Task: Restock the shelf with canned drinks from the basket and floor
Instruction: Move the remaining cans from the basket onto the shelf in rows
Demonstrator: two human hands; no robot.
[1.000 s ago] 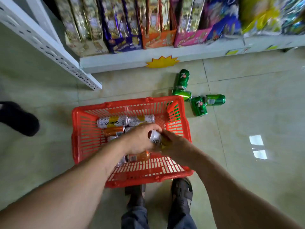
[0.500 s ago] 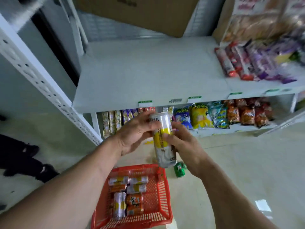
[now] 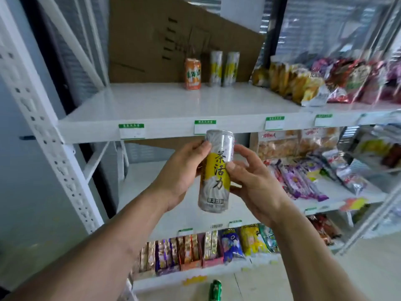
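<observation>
A tall silver and yellow can (image 3: 217, 170) stands upright in front of the white shelf (image 3: 165, 109), just below its front edge. My left hand (image 3: 180, 172) grips its left side, and my right hand (image 3: 251, 181) holds its right side with thumb and fingers. At the back of that shelf stand an orange can (image 3: 192, 74) and two silver and yellow cans (image 3: 223, 68). A green can (image 3: 215, 290) lies on the floor at the bottom edge. The basket is out of view.
Snack bags (image 3: 303, 83) fill the right part of the shelf. A cardboard sheet (image 3: 169, 40) leans behind the cans. Lower shelves hold wrapped snacks (image 3: 299, 179) and packets (image 3: 195, 248). A white perforated upright (image 3: 43, 131) runs down the left.
Both hands lifted the can out of the red basket and raised it to shelf height. My view swung up from the floor to the shelves, and the basket dropped out of sight.
</observation>
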